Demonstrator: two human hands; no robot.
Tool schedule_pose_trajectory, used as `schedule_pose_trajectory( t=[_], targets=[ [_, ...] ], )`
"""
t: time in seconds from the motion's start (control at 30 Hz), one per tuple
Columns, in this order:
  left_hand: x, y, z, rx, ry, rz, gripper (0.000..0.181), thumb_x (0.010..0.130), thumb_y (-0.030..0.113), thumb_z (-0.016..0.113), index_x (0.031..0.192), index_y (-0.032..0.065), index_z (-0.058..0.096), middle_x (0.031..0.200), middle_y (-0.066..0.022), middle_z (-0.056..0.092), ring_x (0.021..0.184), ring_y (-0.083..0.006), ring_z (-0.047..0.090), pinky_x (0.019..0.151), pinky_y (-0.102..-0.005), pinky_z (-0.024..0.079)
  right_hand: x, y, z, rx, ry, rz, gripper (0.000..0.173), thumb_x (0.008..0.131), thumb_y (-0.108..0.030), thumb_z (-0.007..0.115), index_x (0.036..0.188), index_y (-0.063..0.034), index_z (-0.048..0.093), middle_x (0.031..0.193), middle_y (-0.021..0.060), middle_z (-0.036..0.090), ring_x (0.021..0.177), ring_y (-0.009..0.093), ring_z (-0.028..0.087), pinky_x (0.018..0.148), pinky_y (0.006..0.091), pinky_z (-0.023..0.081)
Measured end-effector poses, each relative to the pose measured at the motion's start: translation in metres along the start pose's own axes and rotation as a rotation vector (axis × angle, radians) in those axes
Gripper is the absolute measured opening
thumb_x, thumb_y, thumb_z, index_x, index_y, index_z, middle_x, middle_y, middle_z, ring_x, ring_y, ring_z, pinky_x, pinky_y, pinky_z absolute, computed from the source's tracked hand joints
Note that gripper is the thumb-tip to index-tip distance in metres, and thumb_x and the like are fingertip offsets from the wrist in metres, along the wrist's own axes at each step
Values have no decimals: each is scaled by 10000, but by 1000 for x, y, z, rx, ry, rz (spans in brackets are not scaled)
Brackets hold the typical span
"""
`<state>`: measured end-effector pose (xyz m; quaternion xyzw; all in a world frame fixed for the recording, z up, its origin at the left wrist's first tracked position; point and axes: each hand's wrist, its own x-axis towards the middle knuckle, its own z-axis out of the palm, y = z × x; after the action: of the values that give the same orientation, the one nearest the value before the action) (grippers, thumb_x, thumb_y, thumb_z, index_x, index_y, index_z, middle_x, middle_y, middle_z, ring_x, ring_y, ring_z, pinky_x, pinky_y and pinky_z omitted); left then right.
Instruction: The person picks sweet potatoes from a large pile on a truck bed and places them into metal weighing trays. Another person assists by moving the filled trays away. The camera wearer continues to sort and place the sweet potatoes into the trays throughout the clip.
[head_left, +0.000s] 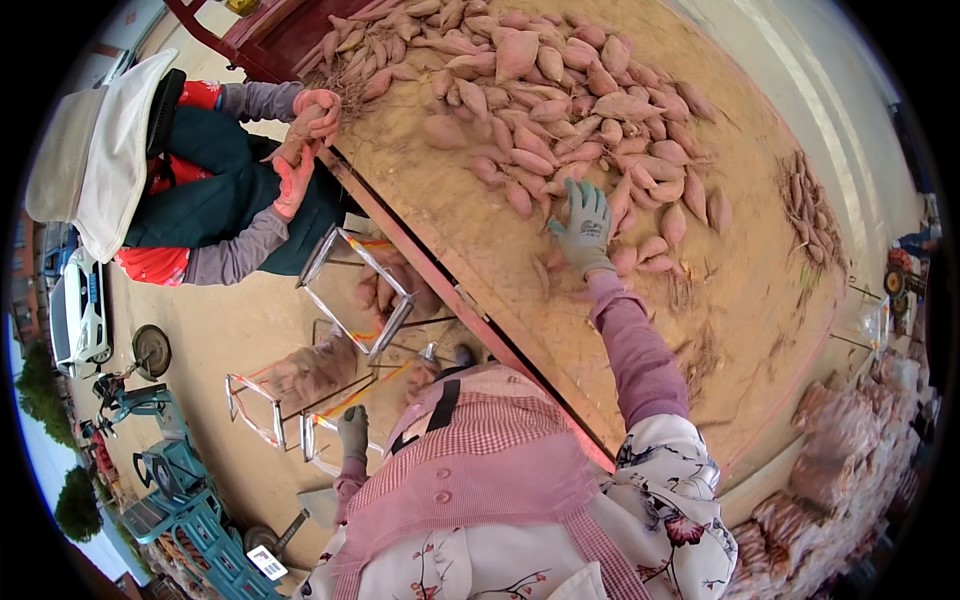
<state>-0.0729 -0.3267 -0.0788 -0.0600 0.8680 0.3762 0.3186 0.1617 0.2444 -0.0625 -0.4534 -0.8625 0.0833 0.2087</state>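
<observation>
My right hand (585, 225), in a grey and green work glove, reaches over the truck bed with its fingers spread. It touches the near edge of a heap of sweet potatoes (532, 161), and its palm hides what lies below. Low at my left side is my gloved left hand (352, 433), fingers partly curled, beside a metal-framed bag stand (322, 431). Whether it grips anything is hidden. Below the bed's edge stand more framed stands, one (356, 289) around a clear plastic bag of sweet potatoes (390, 289).
Across the bed's corner, a co-worker's pink-gloved hands (304, 142) hold a sweet potato (296, 139). The bed's metal edge (480, 311) runs just before me. Filled bags (832, 442) lie at right. A small pile of thin roots (806, 206) lies at the far edge. A teal three-wheeler (176, 480) stands lower left.
</observation>
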Motion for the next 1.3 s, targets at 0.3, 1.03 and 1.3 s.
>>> schedule_pose_trajectory(
  t=[0.3, 1.03, 1.3],
  targets=[
    [18, 209, 114, 212, -166, 785, 260, 862, 200, 625, 1024, -3, 635, 842, -112, 665, 753, -179, 618, 701, -322, 487, -20, 41, 9, 1492, 10, 460, 497, 805, -194, 698, 1246, -99, 490, 1148, 66, 534, 970, 196, 565, 710, 288, 513],
    [-62, 259, 251, -703, -1170, -315, 346, 910, 231, 600, 1220, 105, 515, 1214, -73, 551, 1025, -286, 608, 779, -502, 560, -57, 49, -16, 198, 234, 421, 429, 822, -369, 679, 1066, -30, 582, 959, 126, 621, 916, 260, 579, 757, 393, 463],
    [-43, 217, 238, -780, -1028, -307, 346, 912, 355, 580, 1148, 105, 547, 1078, -134, 621, 925, -328, 641, 710, -490, 568, 29, 54, 13, -254, -59, 784, 562, 706, -480, 730, 1041, -68, 544, 1155, 144, 517, 1122, 302, 481, 901, 453, 407]
  ],
)
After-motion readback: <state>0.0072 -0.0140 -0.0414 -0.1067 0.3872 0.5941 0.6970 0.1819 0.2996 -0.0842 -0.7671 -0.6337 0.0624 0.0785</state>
